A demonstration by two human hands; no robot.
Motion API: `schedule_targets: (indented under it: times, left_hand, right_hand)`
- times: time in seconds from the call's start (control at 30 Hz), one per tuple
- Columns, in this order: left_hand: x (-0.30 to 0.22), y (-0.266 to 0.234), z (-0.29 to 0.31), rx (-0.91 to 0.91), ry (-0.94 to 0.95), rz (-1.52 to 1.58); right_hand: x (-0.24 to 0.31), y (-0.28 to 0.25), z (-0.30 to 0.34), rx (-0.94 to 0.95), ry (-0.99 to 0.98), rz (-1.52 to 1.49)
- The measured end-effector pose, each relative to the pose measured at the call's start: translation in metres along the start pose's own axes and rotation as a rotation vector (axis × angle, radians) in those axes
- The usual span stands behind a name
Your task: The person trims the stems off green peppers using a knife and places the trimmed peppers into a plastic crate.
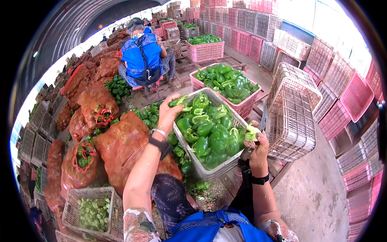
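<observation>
My left hand (167,115) grips a cut green bell pepper (179,101) at the left rim of a grey plastic crate (242,125). Inside that crate is a heap of green bell peppers (204,129), several of them with their tops cut open. To the right of the crate, my right hand (259,152) is closed around a knife, its blade (264,116) pointing up and its handle hidden by the fingers. A pale green pepper core (252,132) is pinched in the same hand.
Red mesh sacks of peppers (125,141) crowd the left. A crate of pepper cores (71,220) stands at lower left. A pink crate of peppers (244,108) adjoins mine. Stacked empty crates (296,121) stand at right. Another person (141,56) sits ahead.
</observation>
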State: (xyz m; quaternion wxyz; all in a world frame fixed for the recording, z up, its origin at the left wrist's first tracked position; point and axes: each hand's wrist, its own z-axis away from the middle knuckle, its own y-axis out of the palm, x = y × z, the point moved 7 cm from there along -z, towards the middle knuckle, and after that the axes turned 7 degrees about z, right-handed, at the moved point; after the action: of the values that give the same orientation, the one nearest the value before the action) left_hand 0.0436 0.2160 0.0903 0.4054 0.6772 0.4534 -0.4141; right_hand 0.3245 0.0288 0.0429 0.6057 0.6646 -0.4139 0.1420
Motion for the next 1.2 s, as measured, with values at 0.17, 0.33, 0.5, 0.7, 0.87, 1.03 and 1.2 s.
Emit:
schedule_targets:
  times: [0.17,0.33,0.5,0.7,0.87,1.03,1.2]
  left_hand:
    - [0.057,0.060,-0.050,0.258,0.391,-0.936]
    - [0.179,0.117,-0.035,0.680,0.157,-1.481]
    - [0.193,0.107,-0.052,0.608,0.073,-1.333]
    - [0.114,0.126,0.007,0.451,-0.251,-0.201]
    - [0.042,0.136,0.078,0.539,-0.425,0.065]
    - [0.040,0.111,0.087,0.373,-0.387,0.169]
    - [0.041,0.098,0.081,0.209,-0.264,0.116]
  right_hand:
    - [-0.011,-0.014,0.002,-0.087,0.008,0.060]
    - [-0.009,-0.007,0.005,-0.093,0.029,0.157]
    - [-0.013,0.011,0.005,-0.066,0.155,0.181]
    - [-0.037,-0.012,-0.015,-0.134,0.074,0.415]
    - [-0.038,0.023,-0.009,0.023,0.040,0.650]
    - [-0.059,0.036,-0.002,0.033,-0.006,0.613]
    - [-0.064,0.037,-0.007,-0.138,-0.083,0.655]
